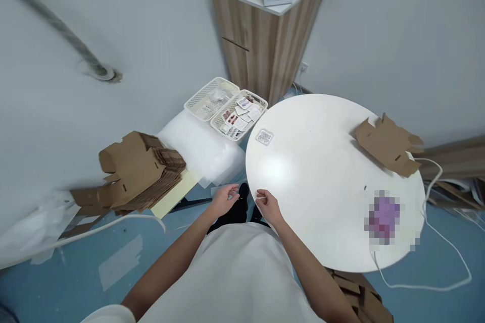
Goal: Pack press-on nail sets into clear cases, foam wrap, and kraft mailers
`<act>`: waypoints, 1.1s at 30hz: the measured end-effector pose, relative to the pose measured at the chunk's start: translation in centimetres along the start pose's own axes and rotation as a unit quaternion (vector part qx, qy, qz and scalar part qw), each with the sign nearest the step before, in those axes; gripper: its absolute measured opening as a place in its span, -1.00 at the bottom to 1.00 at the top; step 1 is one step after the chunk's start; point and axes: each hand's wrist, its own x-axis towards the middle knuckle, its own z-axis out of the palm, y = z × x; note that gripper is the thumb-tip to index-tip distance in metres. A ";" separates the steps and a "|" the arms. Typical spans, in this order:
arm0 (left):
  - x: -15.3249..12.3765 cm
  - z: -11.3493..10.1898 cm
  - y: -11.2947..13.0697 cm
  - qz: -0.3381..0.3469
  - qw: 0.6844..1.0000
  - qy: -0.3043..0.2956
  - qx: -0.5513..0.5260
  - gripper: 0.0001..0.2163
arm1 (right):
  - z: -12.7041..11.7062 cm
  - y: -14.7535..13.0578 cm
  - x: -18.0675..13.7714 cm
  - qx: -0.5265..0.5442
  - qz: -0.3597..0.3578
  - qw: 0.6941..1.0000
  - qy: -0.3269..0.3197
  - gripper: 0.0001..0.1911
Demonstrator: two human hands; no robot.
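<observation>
Worktop [314, 171]: left hand [226, 199] and right hand [268, 204] empty at its left side, clear tray [264, 137] lying on it

Worktop is round and white. Off its left edge: a white stack [199, 144], with a cardboard stack [138, 176] at that one's near-left side. An unfolded carton [386, 144] lies by the worktop's far-right edge. Two white baskets stand together at the white stack's far edge: left basket [202, 93] has clear stuff in it; right basket [217, 126], just beside the worktop's edge, is full of printed cards. Purple item [384, 214], pixelated, sits toward the near-right edge; can't tell what.

Left hand: off the worktop, near the white stack, fingers loosely curled, narrow gap. Right hand: at the near-left edge, same narrow curl; can't tell if touching.

Clear tray: by the far-left edge, near right basket, small bits inside. Smallest: dark speck [365, 187], past the purple item.
</observation>
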 end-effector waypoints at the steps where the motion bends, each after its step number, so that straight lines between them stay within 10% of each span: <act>1: -0.4 -0.2 -0.1 -0.002 1.000 0.012 -0.004 -0.63 | 0.4 0.1 -0.1 -0.007 -0.003 1.000 -0.018 -0.63; 16: -3.0 -5.3 -6.2 -0.031 0.991 0.127 -0.033 -0.63 | 6.7 -5.3 4.9 -0.166 -0.075 0.965 -0.190 -0.67; 33: 8.8 -14.0 -10.3 0.004 0.981 0.053 0.185 -0.30 | 16.3 -11.6 15.1 -0.349 -0.136 0.913 -0.159 -0.54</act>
